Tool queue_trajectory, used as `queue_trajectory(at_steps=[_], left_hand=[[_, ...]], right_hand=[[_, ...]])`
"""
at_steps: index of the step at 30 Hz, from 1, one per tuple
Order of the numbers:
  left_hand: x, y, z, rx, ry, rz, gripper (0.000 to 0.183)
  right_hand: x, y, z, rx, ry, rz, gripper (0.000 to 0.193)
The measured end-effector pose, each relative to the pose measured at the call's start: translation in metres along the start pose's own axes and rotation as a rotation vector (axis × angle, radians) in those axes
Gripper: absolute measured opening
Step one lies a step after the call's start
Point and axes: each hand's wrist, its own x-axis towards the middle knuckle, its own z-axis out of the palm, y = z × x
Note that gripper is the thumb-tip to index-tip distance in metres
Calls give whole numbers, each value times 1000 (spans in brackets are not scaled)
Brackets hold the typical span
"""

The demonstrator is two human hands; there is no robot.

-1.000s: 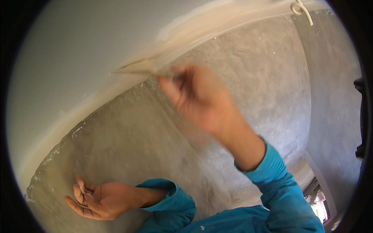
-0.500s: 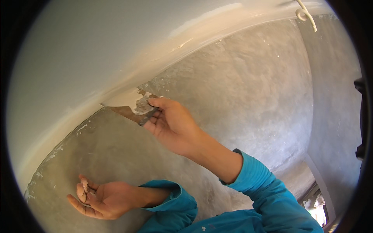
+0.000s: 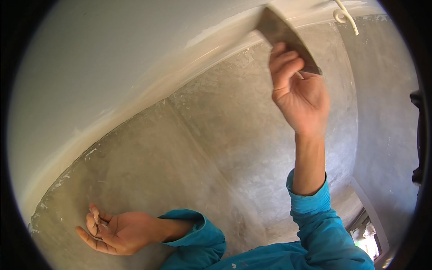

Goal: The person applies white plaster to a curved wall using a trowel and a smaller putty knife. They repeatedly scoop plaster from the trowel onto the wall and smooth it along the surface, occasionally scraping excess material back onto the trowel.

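Note:
My right hand [image 3: 301, 96] is raised toward the ceiling, fingers wrapped round a putty scraper [image 3: 283, 31]. The scraper is a flat, dark blade, slightly blurred by motion, its broad face turned to view and one end overlapping the pale ceiling edge. Its handle, if it has one, is hidden. Low on the left, my left hand [image 3: 123, 231] is held palm up beside the wall. Its fingers are loosely curled and apart, with whitish smears on them, and I see no tool in it.
A grey plastered wall [image 3: 261, 130] curves below the pale ceiling [image 3: 112, 58], with chipped white patches along their joint. A cream cable [image 3: 346, 18] hangs at the top right. At the lower right is an opening [image 3: 369, 240] with bright light. A dark object [image 3: 418, 135] borders the right rim.
My right hand has moved up and right with the scraper, away from the ceiling joint, turning the blade so its dark face shows. My left hand has barely moved.

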Motion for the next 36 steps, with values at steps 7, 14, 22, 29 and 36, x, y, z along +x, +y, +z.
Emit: queue_trajectory(at_steps=[7, 14, 22, 29, 36], left_hand=[[-1, -3, 1, 4, -32, -11, 43], [0, -4, -2, 12, -43, -5, 43], [0, -2, 1, -5, -15, -22, 45], [0, -3, 3, 32, 28, -37, 46], [-1, -1, 1, -1, 13, -69, 46]], right_hand=[[-6, 98, -68, -540, 512, 114, 17], [36, 117, -97, -413, 505, 109, 15], [17, -41, -19, -81, -4, -21, 26], [7, 104, -108, -526, 534, 147, 17], [55, 142, -156, -625, 606, 211, 19]])
